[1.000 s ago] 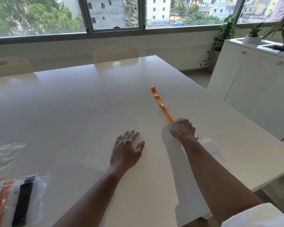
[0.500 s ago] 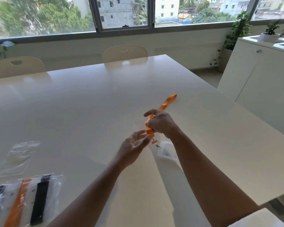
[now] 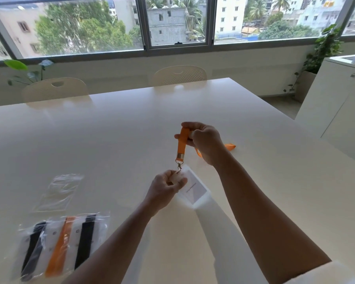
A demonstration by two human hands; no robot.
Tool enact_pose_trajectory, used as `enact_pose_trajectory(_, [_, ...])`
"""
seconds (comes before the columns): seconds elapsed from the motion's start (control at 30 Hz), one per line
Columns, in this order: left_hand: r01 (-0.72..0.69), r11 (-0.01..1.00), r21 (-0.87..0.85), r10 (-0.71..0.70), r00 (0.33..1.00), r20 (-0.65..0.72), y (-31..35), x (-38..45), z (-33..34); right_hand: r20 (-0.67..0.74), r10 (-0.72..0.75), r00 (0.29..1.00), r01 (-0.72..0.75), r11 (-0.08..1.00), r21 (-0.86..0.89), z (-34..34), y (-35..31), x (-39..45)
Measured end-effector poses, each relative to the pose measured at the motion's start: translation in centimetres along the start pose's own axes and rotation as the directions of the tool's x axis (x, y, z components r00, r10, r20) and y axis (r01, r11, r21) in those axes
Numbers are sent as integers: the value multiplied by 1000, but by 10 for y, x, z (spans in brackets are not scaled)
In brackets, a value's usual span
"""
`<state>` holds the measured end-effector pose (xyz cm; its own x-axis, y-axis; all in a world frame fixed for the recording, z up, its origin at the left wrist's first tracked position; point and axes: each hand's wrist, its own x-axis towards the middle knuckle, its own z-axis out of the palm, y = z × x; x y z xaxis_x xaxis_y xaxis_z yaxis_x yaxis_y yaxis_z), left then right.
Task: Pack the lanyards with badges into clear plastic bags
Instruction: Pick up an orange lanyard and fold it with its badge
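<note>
White table (image 3: 111, 140); right hand (image 3: 203, 140) grips orange lanyard (image 3: 182, 143), left hand (image 3: 165, 189) pinches badge (image 3: 195, 188); loose far-right tail could tangle during bagging.

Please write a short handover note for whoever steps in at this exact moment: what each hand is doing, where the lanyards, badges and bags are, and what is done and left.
Right hand: grips the orange lanyard strap above its metal clip, over the table; the rest of the strap trails behind the wrist.
Left hand: pinches the top of the badge, just below the clip.
Empty clear bag: lies flat to the left.
Packed bags: near left, holding black and orange lanyards with badges.
Done: those bags are filled.
Left: fold this lanyard with its badge, slip it into the empty bag.
</note>
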<state>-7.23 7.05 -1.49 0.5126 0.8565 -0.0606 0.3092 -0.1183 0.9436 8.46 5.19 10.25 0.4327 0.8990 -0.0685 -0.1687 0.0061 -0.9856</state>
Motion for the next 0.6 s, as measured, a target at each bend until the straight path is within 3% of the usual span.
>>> enact_pose_trajectory(0.3, [3, 992, -126, -5, 1000, -10, 0, -5, -35, -34, -223, 974, 214, 962, -169, 3, 0, 12])
enact_pose_trajectory(0.6, [89, 985, -148, -40, 951, 307, 1, -11, -63, -122, -368, 922, 329, 909, -256, 11, 22, 28])
